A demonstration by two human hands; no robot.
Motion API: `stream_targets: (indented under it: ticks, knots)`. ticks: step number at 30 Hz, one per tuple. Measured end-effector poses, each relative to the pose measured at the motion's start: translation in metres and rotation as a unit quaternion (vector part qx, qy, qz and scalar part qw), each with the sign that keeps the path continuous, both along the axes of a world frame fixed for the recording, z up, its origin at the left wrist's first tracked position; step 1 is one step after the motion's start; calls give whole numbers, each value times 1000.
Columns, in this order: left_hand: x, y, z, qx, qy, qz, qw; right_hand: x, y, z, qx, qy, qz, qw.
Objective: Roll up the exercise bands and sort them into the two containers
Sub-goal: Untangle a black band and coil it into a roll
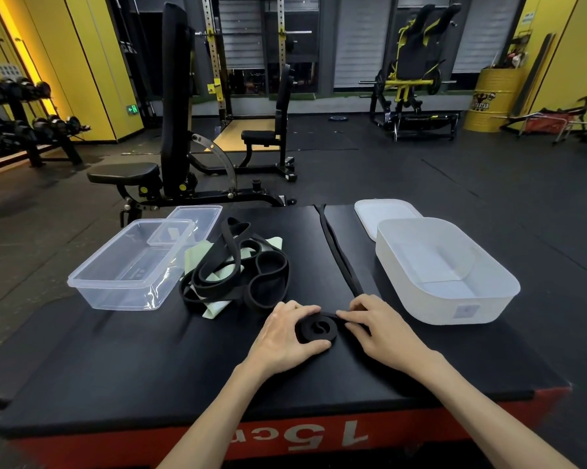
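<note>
Rolling black band (316,330) on the bench (150,360), midway: left hand (285,340) wraps the coil, right hand (380,328) pinches the strap feeding in. Keep the tail (336,245) taut and edges aligned to avoid telescoping. White container (488,313) sits near, right.

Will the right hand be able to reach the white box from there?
Probably yes. The right hand sits just beside the white box, with nothing between them. It is busy holding the black band though.
</note>
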State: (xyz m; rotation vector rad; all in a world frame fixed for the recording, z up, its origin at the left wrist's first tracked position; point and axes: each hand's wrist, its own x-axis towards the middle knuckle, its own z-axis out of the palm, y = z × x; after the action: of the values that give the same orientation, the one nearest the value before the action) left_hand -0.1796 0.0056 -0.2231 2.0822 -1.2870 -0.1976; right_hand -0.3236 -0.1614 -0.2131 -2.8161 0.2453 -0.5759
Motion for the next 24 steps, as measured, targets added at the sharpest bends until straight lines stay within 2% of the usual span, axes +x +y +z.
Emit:
stream_targets:
  ticks: [5,14,19,24]
  knots:
    - [-9,1,1,-7,-21,31,999,-3,-4,1,-46,20,30,998]
    - [-15,-2,3,0,-6,91,996,6,29,-4,-45,-28,-15,998]
    - [-13,-1,3,12,-7,70,997,4,33,-4,-58,-7,-20,998]
    - [-9,0,7,15,-24,-37,999,0,23,1,-55,35,12,998]
